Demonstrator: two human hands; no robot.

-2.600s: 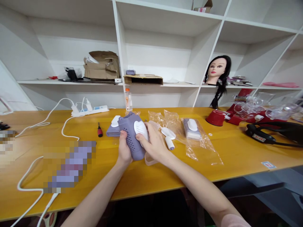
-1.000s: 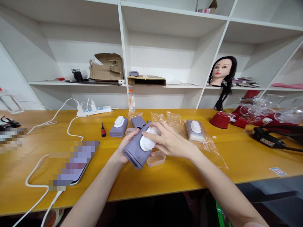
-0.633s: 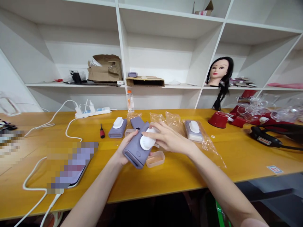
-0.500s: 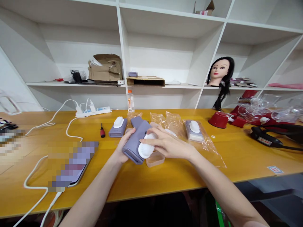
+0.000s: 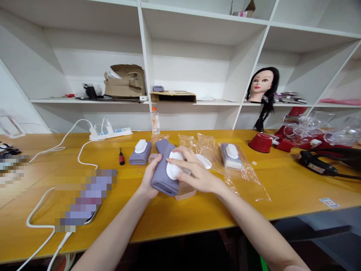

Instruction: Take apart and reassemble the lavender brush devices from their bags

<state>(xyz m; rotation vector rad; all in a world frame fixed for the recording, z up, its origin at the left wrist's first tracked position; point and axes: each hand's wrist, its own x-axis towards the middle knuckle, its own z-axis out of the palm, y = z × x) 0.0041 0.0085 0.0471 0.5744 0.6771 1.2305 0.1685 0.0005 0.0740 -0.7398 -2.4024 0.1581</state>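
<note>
My left hand (image 5: 150, 177) is wrapped round a purple-grey device (image 5: 162, 165) with a slot in its near end, holding it tilted above the table. Against its right-hand face lies a white oval disc with small slots (image 5: 173, 165), and the fingers of my right hand (image 5: 197, 171) grip its edge. A clear plastic tray (image 5: 185, 191) sits beneath, partly covered by the hands. Two similar purple-grey devices, each topped by a white piece, lie farther back: one device on the left (image 5: 140, 153), one device on the right (image 5: 231, 156). Another white disc (image 5: 203, 161) rests beyond my right hand.
Clear plastic bags (image 5: 208, 148) spread behind and right of my hands. A red-handled screwdriver (image 5: 121, 157), a phone on a cable (image 5: 87, 199) and a power strip (image 5: 113, 133) lie left. An orange-capped bottle (image 5: 155, 122) stands at the back; red stands (image 5: 261, 143) are right.
The white disc has moved up along the device and now lies flatter against its face. The device has shifted slightly right and turned. My right hand's fingers have spread over the disc.
</note>
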